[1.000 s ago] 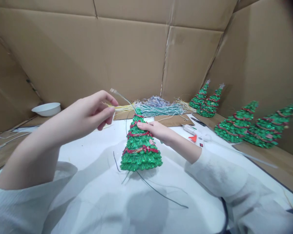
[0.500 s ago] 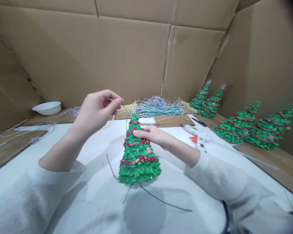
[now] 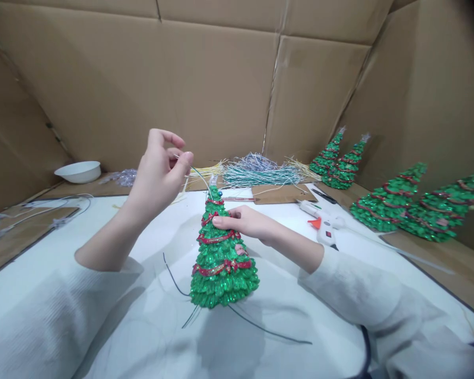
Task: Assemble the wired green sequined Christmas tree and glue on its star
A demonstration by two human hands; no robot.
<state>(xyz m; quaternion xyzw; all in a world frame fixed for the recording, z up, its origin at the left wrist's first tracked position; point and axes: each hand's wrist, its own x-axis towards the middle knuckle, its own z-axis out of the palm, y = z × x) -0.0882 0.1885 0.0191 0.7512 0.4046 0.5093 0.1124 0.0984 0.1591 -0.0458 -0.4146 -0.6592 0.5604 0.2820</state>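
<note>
A small green glitter Christmas tree [image 3: 223,260] with red garlands stands on the white table [image 3: 150,295]. My right hand [image 3: 245,222] grips its upper part from the right side. My left hand [image 3: 160,176] is raised to the left of the treetop and pinches a thin wire [image 3: 200,178] that curves down to the tip of the tree. Several dark wires [image 3: 268,330] trail out from under the tree's base across the table.
A bundle of thin coloured wires [image 3: 256,173] lies at the back. A white glue gun [image 3: 324,223] rests to the right. Several finished trees [image 3: 395,202] stand along the right cardboard wall. A white bowl [image 3: 78,171] and cables sit at the far left.
My left hand has drawn back from high and left to just beside the treetop, pulling the wire shorter. The tree and my right hand sit lower and nearer in view.
</note>
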